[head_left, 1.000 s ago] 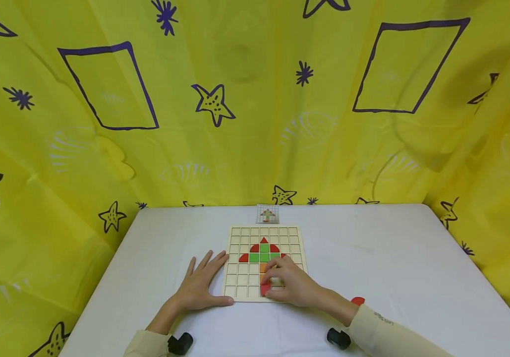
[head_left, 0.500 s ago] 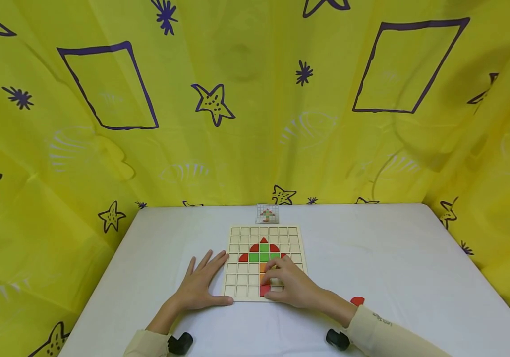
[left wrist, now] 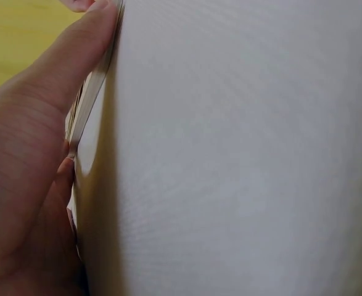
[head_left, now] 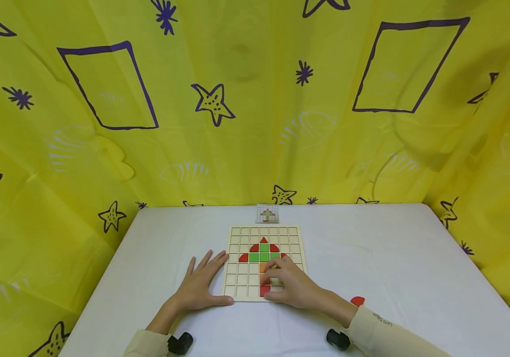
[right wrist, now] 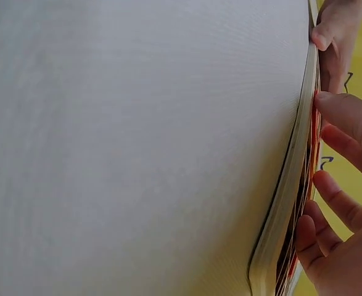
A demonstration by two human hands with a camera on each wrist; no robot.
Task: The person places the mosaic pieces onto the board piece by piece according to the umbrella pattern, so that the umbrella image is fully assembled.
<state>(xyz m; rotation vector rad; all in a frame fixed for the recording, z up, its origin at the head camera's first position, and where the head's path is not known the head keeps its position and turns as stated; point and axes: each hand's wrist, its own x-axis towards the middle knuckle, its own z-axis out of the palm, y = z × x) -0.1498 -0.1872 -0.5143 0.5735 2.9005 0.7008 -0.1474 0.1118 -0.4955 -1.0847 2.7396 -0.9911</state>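
A pale wooden grid board point(head_left: 242, 280) lies on the table with coloured tiles in its cells. Red rounded tiles, a red triangle point(head_left: 263, 240) and green squares point(head_left: 264, 248) form a tree shape, with orange tiles point(head_left: 262, 268) below. My right hand point(head_left: 297, 285) bends over the board, thumb and index finger at opposite edges of a red square tile point(head_left: 264, 290) in the bottom row. Part of the orange column is hidden behind its fingers. With fingers spread, my left hand point(head_left: 201, 287) touches the board's left edge; its thumb point(left wrist: 82, 52) lies near the lower corner.
Behind the board is a small pattern card point(head_left: 267, 214) showing a similar tree. One loose red rounded tile point(head_left: 358, 301) lies beside the right forearm on the white table point(head_left: 370, 248). A yellow curtain point(head_left: 255, 148) hangs past the table's back edge.
The right thumb has shifted very slightly left, and the red square tile appears to sit straighter in its cell. The left hand and the board have stayed put.
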